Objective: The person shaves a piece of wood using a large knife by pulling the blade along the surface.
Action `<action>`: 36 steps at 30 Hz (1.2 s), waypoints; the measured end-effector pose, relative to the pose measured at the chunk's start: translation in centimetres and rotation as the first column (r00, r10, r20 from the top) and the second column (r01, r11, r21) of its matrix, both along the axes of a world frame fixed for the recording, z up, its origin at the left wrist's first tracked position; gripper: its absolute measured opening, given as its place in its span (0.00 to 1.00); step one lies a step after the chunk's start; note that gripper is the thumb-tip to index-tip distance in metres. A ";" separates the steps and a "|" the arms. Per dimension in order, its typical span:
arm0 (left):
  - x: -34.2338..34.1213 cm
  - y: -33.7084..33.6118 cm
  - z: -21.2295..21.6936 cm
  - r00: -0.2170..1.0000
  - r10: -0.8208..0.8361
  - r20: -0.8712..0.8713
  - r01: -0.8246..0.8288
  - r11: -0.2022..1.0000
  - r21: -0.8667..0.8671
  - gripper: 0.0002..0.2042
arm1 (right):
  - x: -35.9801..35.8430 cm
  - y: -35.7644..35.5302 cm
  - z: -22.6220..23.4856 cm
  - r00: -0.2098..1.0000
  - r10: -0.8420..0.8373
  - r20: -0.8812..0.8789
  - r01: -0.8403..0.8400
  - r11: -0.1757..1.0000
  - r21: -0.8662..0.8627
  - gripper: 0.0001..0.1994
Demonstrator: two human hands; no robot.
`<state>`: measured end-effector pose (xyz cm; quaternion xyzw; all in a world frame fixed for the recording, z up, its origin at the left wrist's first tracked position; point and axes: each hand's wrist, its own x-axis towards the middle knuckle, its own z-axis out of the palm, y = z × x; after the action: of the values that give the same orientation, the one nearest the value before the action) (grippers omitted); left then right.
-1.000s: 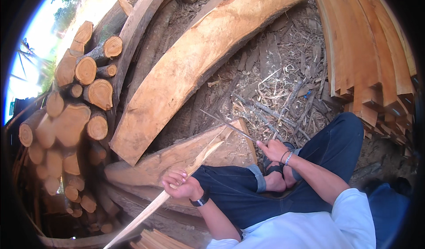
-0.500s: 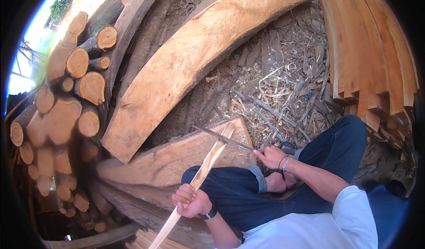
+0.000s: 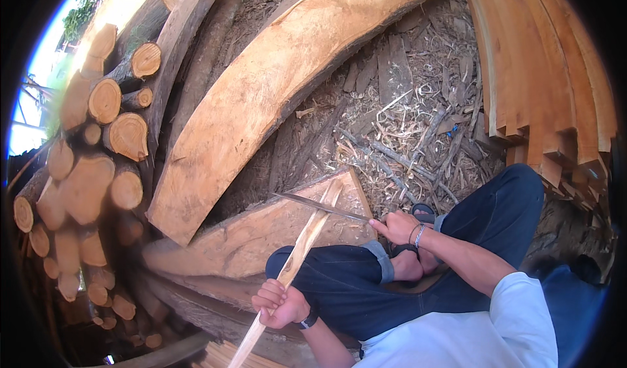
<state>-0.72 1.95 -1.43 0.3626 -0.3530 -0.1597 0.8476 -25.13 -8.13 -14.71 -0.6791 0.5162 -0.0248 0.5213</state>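
Note:
My left hand (image 3: 281,304) is wrapped round a long pale wooden stick (image 3: 302,253), which slants away from me with its far end on a flat wood slab (image 3: 228,240). In my right hand (image 3: 397,227) is the handle end of a long knife (image 3: 349,215); the fingers cover most of the handle. Its narrow blade lies across the stick near the far end, pointing left. The stick's near end runs out of the picture at the bottom.
A big curved slab (image 3: 261,100) lies beyond the stick. Cut logs (image 3: 127,136) are piled at left, and sawn planks (image 3: 535,74) are stacked at right. Shavings and twigs (image 3: 398,162) litter the ground ahead. My bent legs (image 3: 483,237) are beneath my right arm.
The knife blade has shifted slightly toward me along the stick. Both hands keep their hold, and the whole view has moved a little.

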 end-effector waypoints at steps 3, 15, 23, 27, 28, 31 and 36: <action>0.5 0.3 -0.1 1.000 -0.010 -0.017 0.010 1.000 0.001 0.15 | 0.1 -0.2 0.7 1.000 0.023 -0.020 -0.023 1.000 0.019 0.40; 0.4 0.5 -0.2 0.999 -0.035 0.016 0.034 0.999 0.012 0.15 | 1.1 1.0 -0.3 0.997 0.020 -0.079 -0.023 0.999 -0.041 0.41; 0.7 0.6 -0.3 1.000 -0.030 -0.007 0.031 0.999 0.023 0.15 | 0.5 0.7 0.3 0.999 0.019 -0.039 -0.018 1.000 0.019 0.40; 0.6 0.5 -0.2 1.000 -0.025 -0.009 0.025 0.999 0.020 0.15 | 1.0 1.7 0.1 0.999 0.039 -0.025 -0.039 0.999 -0.010 0.40; 0.6 0.6 -0.3 1.000 -0.021 -0.006 0.021 0.999 0.025 0.15 | 0.7 0.9 0.5 0.998 0.052 -0.029 -0.052 0.999 0.003 0.40; 0.2 0.6 -0.2 1.000 -0.025 -0.003 0.025 0.999 0.026 0.15 | 0.5 0.5 0.8 0.999 -0.005 -0.047 0.006 1.000 0.023 0.41; -0.1 0.6 0.0 1.000 -0.024 0.003 0.024 1.000 0.020 0.14 | 0.6 1.1 1.5 0.999 0.032 -0.003 -0.032 0.999 -0.038 0.40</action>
<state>-0.79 2.53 -1.44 0.3673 -0.3571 -0.1727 0.8413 -24.52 -7.04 -13.18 -0.6971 0.5052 -0.0254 0.5081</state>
